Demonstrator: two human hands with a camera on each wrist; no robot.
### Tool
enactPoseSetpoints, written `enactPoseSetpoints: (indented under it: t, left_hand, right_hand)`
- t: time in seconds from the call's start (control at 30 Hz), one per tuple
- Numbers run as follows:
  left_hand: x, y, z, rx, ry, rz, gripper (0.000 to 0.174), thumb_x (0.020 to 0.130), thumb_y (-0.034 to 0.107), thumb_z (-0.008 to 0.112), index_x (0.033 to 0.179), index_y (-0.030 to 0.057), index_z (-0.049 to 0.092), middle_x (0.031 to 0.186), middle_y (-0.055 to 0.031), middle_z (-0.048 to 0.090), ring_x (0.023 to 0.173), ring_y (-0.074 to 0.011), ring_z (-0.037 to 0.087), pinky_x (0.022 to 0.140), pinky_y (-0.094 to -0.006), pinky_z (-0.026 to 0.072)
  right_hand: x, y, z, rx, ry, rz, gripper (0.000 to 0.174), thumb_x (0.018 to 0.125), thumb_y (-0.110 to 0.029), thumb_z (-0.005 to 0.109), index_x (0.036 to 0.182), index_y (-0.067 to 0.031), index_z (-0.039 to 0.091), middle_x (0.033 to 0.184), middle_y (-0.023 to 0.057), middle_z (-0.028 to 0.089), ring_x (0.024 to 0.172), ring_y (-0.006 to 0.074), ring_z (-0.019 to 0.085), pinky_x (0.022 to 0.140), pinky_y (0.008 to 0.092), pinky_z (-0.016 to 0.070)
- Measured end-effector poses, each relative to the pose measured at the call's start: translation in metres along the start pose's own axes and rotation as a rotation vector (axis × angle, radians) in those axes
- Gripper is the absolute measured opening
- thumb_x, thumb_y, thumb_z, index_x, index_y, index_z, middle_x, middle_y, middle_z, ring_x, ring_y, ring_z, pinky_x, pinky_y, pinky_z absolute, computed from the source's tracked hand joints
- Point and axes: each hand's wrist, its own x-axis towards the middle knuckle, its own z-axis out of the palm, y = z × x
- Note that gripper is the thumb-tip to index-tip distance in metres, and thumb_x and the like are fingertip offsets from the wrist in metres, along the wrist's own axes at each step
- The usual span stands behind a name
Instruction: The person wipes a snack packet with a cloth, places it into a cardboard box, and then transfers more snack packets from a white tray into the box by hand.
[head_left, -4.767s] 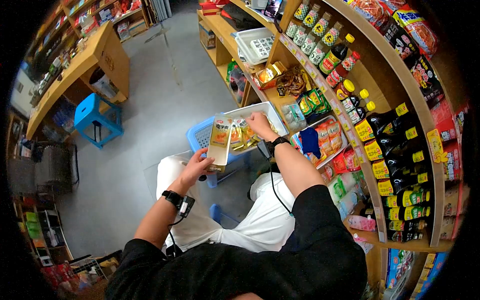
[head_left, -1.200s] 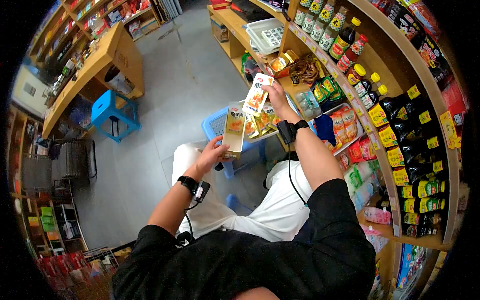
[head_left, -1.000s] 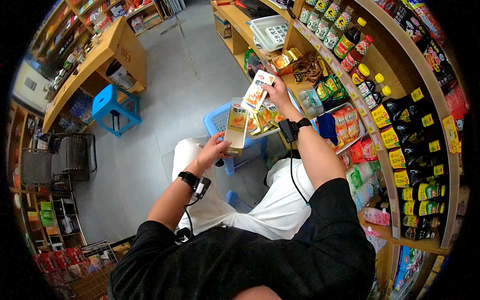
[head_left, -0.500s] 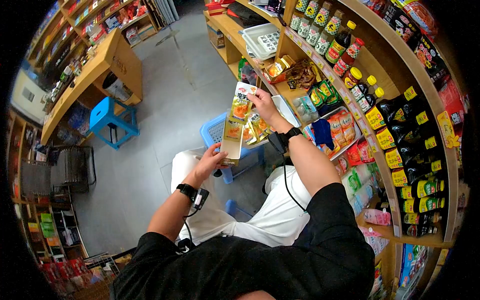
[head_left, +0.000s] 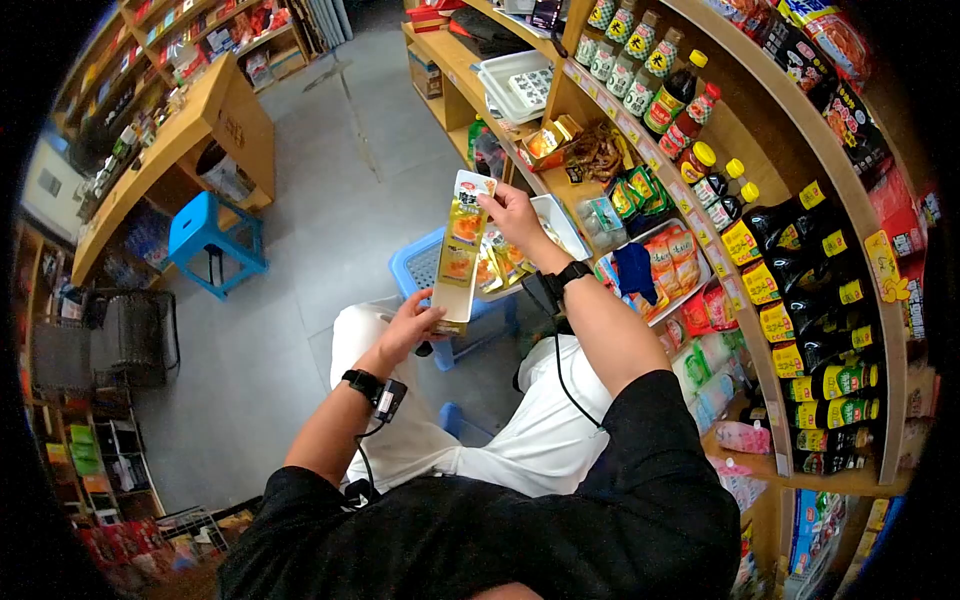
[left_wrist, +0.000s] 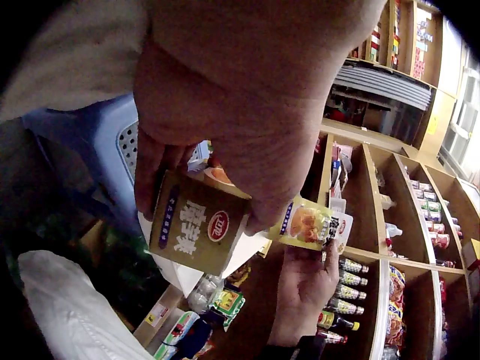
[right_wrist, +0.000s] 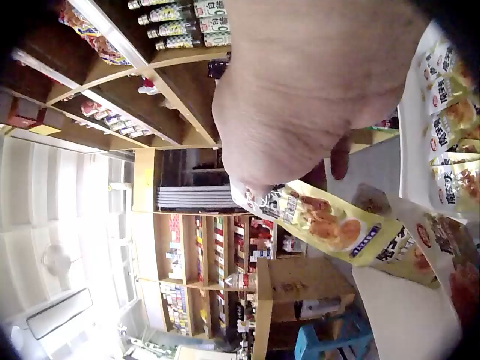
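Observation:
My left hand (head_left: 405,327) grips the lower end of a gold cardboard snack box (head_left: 454,300), open-fronted with a pale inside. Its printed end panel (left_wrist: 199,225) faces the left wrist camera. With thumb and fingers my right hand (head_left: 514,218) pinches the upper end of a yellow and white snack packet (head_left: 467,210). The packet lies lengthwise in line with the box, its lower end overlapping the box's upper part. In the right wrist view the packet (right_wrist: 330,225) slants down toward the box (right_wrist: 397,307). Similar packets (head_left: 515,258) lie in a white tray (head_left: 568,228) just beyond.
A blue plastic stool (head_left: 408,268) stands under the tray's left side. On the right, a wooden shelf (head_left: 775,400) carries sauce bottles (head_left: 672,95) and bagged goods. A tray of orange-white packets (head_left: 672,262) sits near my right forearm. Another blue stool (head_left: 215,240) stands on the floor to the left.
My right hand first reached into the tray, then held the packet up beside the box. It has since swung the packet left into line with the box. My left hand keeps holding the box.

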Motion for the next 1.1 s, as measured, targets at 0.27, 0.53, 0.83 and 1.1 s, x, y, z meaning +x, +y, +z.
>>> enactPoseSetpoints:
  t: [0.27,0.53,0.83,1.1]
  left_hand:
    - [-0.001,0.001,-0.001,0.018,0.018,-0.011,0.069,0.097,0.025,0.068,0.152,0.0051,0.031,0.121,-0.0151,0.062,0.107,-0.0261,0.068,0.087,-0.0422,0.06]
    - [-0.001,0.001,-0.002,0.004,0.019,-0.015,0.069,0.096,0.025,0.07,0.151,0.0049,0.032,0.121,-0.0154,0.061,0.107,-0.0258,0.067,0.088,-0.0421,0.0597]
    - [-0.003,0.001,-0.003,0.05,0.015,0.003,0.071,0.095,0.031,0.07,0.151,0.0054,0.033,0.12,-0.0156,0.061,0.109,-0.0263,0.066,0.087,-0.0417,0.0594]
    - [-0.002,0.001,-0.002,0.053,0.025,-0.014,0.067,0.096,0.029,0.07,0.15,0.0086,0.035,0.118,-0.0145,0.061,0.107,-0.0254,0.066,0.088,-0.0416,0.0595]
  right_hand:
    - [-0.007,-0.006,0.004,-0.195,-0.041,0.0,0.024,0.096,-0.02,0.069,0.1,0.0034,0.069,0.085,0.0078,0.072,0.077,0.0115,0.063,0.072,0.0301,0.0504]
    - [-0.009,-0.004,0.0,-0.275,-0.066,0.059,0.023,0.087,-0.018,0.073,0.097,0.0,0.065,0.079,0.0078,0.068,0.071,0.0142,0.064,0.066,0.0323,0.051]
    - [-0.013,-0.015,0.003,-0.466,-0.072,-0.007,0.026,0.082,-0.019,0.077,0.095,-0.0016,0.063,0.077,0.0092,0.067,0.068,0.0187,0.064,0.064,0.034,0.0505]
    - [-0.013,-0.007,0.003,-0.566,-0.087,-0.032,0.022,0.083,-0.022,0.074,0.089,-0.0024,0.066,0.076,0.0115,0.062,0.07,0.0263,0.063,0.064,0.0387,0.0495]
